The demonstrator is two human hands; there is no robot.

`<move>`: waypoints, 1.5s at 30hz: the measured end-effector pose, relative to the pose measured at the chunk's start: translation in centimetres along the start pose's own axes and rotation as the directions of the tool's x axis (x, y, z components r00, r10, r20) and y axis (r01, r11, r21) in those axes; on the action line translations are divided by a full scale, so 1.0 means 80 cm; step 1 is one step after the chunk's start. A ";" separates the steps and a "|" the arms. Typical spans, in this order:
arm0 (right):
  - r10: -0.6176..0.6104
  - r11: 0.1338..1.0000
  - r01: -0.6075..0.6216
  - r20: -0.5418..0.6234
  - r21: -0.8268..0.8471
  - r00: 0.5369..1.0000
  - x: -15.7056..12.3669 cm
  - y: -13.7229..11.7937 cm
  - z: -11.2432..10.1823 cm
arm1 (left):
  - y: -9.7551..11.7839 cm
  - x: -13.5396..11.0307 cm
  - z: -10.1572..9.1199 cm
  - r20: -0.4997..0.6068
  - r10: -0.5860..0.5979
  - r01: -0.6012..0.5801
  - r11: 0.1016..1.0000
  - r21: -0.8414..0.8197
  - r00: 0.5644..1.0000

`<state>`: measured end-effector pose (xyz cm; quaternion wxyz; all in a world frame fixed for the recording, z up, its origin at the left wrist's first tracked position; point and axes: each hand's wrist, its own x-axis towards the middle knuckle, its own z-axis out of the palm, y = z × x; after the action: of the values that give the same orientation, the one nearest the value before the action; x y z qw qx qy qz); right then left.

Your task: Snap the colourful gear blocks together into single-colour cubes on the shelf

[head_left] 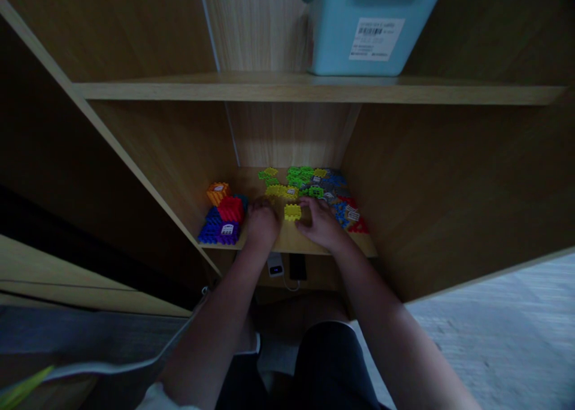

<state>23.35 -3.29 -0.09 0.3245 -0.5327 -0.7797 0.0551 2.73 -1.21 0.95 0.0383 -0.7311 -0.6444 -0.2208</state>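
Observation:
A yellow interlocking plastic block (pixel 292 212) with notched edges lies on the shelf between my two hands. Just to its right is my right hand (pixel 321 223), thumb and index finger spread apart at the block's side; whether they touch it is unclear. My left hand (pixel 263 221) rests palm down to the left of the block, beside a stack of joined blocks. Its fingertips are dim and partly hidden, so I cannot make out anything in them. The stack shows an orange block (pixel 218 192), a red block (pixel 230 208) and a purple block (pixel 228 232) with a white window piece.
Behind my hands lie flat yellow pieces (pixel 281 191) and green pieces (pixel 299 175). Blue pieces (pixel 344 214) and red pieces (pixel 358 225) spread along the right. A light-blue bin (pixel 335 44) stands on the upper shelf (pixel 269 91). Below sit a white device (pixel 275 265) and a black one (pixel 297 267).

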 end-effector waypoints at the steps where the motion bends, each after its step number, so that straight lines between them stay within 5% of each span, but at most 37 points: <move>1: -0.001 1.000 0.001 0.001 -0.001 1.000 0.000 0.000 0.000 | 0.000 0.000 0.000 -0.001 -0.003 0.003 1.000 -0.007 1.000; 21: 0.160 0.985 -0.161 -0.015 -0.068 0.987 0.003 0.010 0.006 | 0.000 -0.004 0.002 0.006 -0.109 0.109 0.994 -0.026 0.994; 45: 0.148 0.973 -0.179 -0.206 -0.146 0.967 0.003 0.014 0.005 | -0.002 -0.005 0.001 -0.034 -0.064 0.063 0.998 -0.008 0.997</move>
<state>23.92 -2.51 -0.79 0.3482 -0.6230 -0.6996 -0.0344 2.58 -1.52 0.74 0.0398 -0.7065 -0.6658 -0.2367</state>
